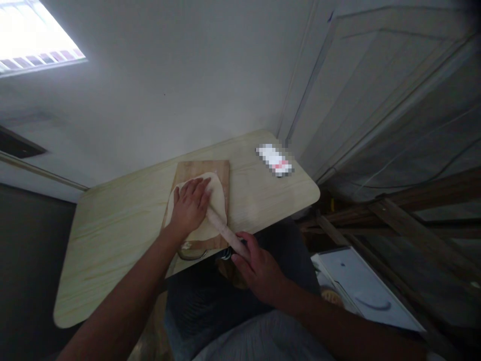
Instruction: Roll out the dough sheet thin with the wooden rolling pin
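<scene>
A flat sheet of rolled dough [199, 228] covers much of a wooden cutting board [203, 166]. My left hand [190, 203] lies flat on the dough, palm down with the fingers stretched out. A pale rolling pin [221, 225] slants across the dough's right side, its far end beside my left hand's thumb side. Just past the table's near edge, my right hand [261, 271] is wrapped round the near end of the pin. Whether my left hand touches the pin I cannot tell. A curved metal handle [191, 256] shows at the board's near edge.
The board rests on a light wood-patterned table [108, 235] with rounded corners, against a pale wall [169, 75]. A blurred-out white object [274, 159] lies at the table's right. Wooden beams [413, 220] and a white panel [368, 286] stand lower right.
</scene>
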The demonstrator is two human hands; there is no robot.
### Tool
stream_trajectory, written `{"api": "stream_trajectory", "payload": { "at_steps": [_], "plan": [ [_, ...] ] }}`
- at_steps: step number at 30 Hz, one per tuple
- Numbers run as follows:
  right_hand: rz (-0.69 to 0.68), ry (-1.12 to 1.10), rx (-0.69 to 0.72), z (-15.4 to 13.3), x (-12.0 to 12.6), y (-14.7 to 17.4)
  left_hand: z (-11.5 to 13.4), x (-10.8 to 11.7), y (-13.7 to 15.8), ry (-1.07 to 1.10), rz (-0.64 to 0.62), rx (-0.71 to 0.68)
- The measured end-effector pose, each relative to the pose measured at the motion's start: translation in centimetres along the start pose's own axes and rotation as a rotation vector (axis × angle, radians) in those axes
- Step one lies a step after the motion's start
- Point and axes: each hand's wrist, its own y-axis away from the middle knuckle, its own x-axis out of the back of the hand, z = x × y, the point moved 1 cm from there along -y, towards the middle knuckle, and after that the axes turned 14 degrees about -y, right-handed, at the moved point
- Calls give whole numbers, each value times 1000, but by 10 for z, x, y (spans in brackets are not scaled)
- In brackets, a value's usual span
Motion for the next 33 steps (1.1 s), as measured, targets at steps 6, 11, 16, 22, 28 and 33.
{"api": "stream_trajectory", "payload": {
  "at_steps": [6, 11, 16, 22, 28, 33],
  "plan": [
    [63, -74, -27, 6, 6, 0, 21, 2, -18, -33, -18, 25],
    [149, -107, -29, 8, 24, -6, 45, -5, -49, -15, 22, -7],
    [208, -138, -18, 11, 36, -11, 64, -11, -70, 2, 41, -28],
    [190, -113, -38, 14, 36, -12, 53, -6, -53, -22, 15, -16],
    [184, -88, 4, 9, 37, -22, 24, 1, 1, -13, 19, 62],
    [187, -54, 61, 1, 28, -11, 13, 7, 30, 127, -1, 137]
  ]
}}
